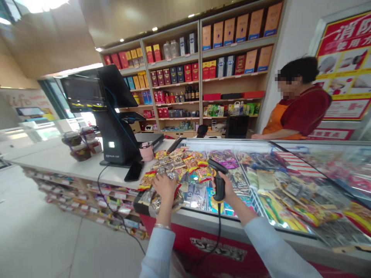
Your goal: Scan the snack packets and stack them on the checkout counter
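My right hand (227,187) is wrapped round the grip of a black barcode scanner (219,184), held over the glass top of the chest freezer, its cable hanging down in front. My left hand (164,185) rests with spread fingers on a heap of small snack packets (166,168) at the freezer's left corner. Red and yellow snack bags (204,173) lie between my two hands on the glass. Whether the left fingers grip a packet is hard to make out; they look apart on top of the pile.
A black till (116,116), a phone (134,171), a pink cup (146,151) and stacked jars (81,146) stand on the white counter (113,173). More packets (301,197) lie at right. A person in an orange apron (274,119) stands behind the freezer.
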`<state>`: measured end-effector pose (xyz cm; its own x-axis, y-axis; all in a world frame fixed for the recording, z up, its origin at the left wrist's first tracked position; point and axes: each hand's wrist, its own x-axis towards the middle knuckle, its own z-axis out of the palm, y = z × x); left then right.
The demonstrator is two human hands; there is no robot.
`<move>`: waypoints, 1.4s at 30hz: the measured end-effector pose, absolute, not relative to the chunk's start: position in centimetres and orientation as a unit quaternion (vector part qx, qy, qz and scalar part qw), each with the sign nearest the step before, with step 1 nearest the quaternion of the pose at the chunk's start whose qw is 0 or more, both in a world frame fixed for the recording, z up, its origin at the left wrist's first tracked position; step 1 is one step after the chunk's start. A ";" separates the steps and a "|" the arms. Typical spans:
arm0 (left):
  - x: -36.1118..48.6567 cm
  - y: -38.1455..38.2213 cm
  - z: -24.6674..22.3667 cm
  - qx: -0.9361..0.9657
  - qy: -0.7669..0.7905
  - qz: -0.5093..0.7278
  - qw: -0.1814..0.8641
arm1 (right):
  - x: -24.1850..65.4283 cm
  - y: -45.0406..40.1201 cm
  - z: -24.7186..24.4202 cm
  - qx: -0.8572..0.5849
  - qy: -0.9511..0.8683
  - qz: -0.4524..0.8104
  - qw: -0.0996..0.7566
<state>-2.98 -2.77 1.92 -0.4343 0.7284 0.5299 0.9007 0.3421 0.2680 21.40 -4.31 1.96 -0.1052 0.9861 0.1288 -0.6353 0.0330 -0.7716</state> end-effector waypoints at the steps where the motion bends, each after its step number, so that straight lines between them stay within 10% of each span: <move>1: -2.9 -2.6 1.7 -0.507 -0.806 -0.260 0.159 | 20.7 -4.2 1.3 -0.245 -0.353 0.662 0.614; 25: -1.7 -1.4 1.6 -0.525 -0.808 -0.246 0.101 | 19.4 -4.6 0.0 -0.236 -0.373 0.714 0.544; 42: 0.3 -0.9 -1.4 -0.531 -0.632 -0.557 0.093 | 20.0 -5.6 2.2 -0.224 -0.437 0.657 0.572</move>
